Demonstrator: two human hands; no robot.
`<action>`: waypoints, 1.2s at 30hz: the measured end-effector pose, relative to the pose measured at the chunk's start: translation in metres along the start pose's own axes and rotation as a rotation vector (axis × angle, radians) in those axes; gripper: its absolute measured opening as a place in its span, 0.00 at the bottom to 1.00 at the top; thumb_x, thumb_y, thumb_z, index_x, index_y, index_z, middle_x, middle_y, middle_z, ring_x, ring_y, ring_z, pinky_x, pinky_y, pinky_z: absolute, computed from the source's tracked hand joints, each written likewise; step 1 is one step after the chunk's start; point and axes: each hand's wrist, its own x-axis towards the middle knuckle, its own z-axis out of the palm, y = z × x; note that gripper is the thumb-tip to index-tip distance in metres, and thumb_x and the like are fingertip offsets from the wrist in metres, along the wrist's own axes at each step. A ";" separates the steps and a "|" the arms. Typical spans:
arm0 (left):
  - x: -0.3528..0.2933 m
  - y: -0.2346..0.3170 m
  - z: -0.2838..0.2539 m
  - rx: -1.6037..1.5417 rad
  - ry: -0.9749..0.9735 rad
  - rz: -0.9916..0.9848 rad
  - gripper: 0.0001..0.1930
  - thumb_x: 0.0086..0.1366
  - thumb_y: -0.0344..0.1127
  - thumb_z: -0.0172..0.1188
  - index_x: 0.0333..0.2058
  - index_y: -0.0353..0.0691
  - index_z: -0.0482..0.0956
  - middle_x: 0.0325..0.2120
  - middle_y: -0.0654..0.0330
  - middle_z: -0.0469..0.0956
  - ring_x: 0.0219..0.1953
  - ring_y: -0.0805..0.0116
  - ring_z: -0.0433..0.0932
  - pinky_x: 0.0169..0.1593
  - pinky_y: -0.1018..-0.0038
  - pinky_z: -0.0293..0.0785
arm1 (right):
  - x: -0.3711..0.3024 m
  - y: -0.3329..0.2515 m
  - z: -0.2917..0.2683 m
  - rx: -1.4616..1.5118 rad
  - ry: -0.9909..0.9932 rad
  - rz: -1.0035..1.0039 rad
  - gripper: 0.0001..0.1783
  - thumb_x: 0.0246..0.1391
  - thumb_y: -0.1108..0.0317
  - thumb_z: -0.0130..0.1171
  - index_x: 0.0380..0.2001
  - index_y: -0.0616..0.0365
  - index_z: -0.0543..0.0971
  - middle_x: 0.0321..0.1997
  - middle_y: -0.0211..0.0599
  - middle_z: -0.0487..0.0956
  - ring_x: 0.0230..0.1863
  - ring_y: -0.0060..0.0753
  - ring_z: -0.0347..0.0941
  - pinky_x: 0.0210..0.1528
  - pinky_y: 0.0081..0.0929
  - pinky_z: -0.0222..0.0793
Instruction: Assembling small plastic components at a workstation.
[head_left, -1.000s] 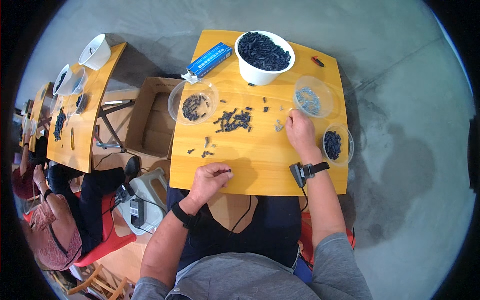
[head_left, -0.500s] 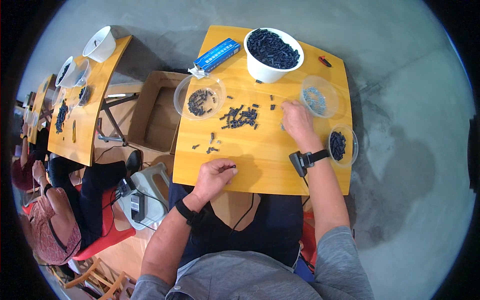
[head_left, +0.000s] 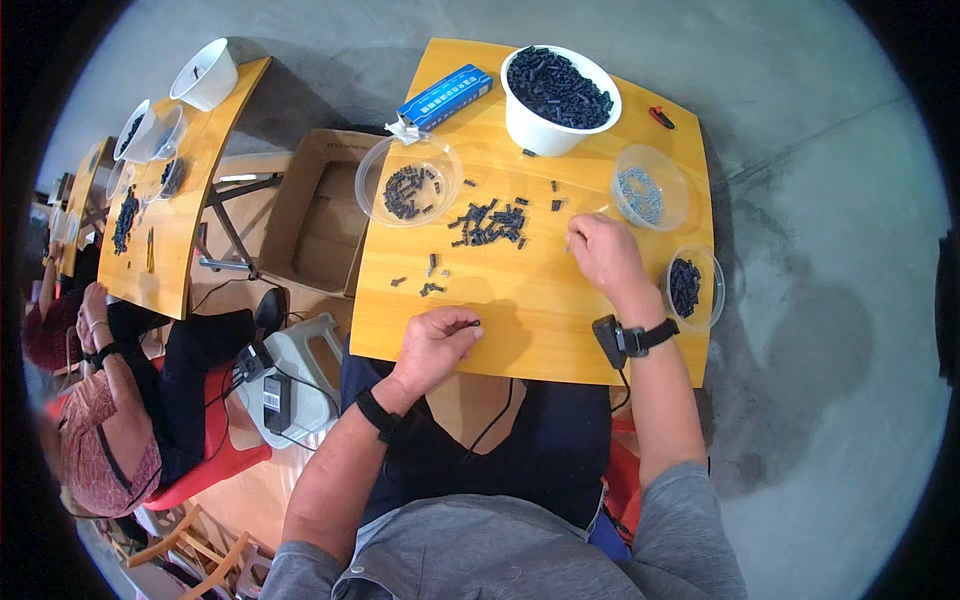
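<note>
My left hand [head_left: 437, 342] is closed in a pinch near the table's front edge. A small black plastic part [head_left: 475, 323] pokes out between its thumb and forefinger. My right hand [head_left: 608, 255] is over the right half of the table, thumb and forefinger pressed together at the tabletop; what they hold, if anything, is too small to make out. Left of it lies a loose pile of small black plastic parts [head_left: 490, 225]. Beyond it stands a clear round tub [head_left: 678, 200] of small silvery-blue pieces. Beside the right wrist is another clear tub [head_left: 717, 290] with black parts.
A white bucket [head_left: 545, 140] heaped with black parts stands at the back. Near it are a blue box [head_left: 445, 97] and a red-and-black tool [head_left: 660, 118]. A clear tub [head_left: 367, 190] of black parts sits at left. A cardboard box [head_left: 310, 225] and another person [head_left: 110, 430] are further left.
My right hand has drawn back slightly toward me from the tub of silvery pieces. The left hand keeps its pinch on the black part. The whole view has shifted a little.
</note>
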 end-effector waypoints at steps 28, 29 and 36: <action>0.001 -0.005 0.002 -0.031 0.029 0.023 0.06 0.58 0.26 0.61 0.34 0.32 0.77 0.24 0.63 0.78 0.22 0.79 0.74 0.26 0.82 0.72 | 0.038 0.005 0.020 -0.140 0.053 0.208 0.07 0.50 0.69 0.56 0.28 0.63 0.76 0.29 0.52 0.78 0.34 0.53 0.74 0.37 0.46 0.70; 0.001 -0.004 0.002 -0.017 0.017 0.030 0.06 0.58 0.25 0.61 0.35 0.31 0.76 0.25 0.63 0.77 0.22 0.79 0.73 0.25 0.82 0.72 | 0.039 0.006 0.021 -0.134 0.053 0.213 0.07 0.50 0.69 0.56 0.27 0.63 0.76 0.29 0.51 0.78 0.35 0.53 0.75 0.37 0.45 0.70; 0.003 0.000 0.002 0.006 0.015 0.035 0.06 0.58 0.25 0.60 0.35 0.31 0.76 0.25 0.63 0.77 0.22 0.80 0.73 0.26 0.83 0.72 | 0.046 0.014 0.028 -0.169 0.120 0.127 0.07 0.49 0.69 0.56 0.24 0.62 0.76 0.27 0.50 0.77 0.33 0.52 0.75 0.37 0.44 0.70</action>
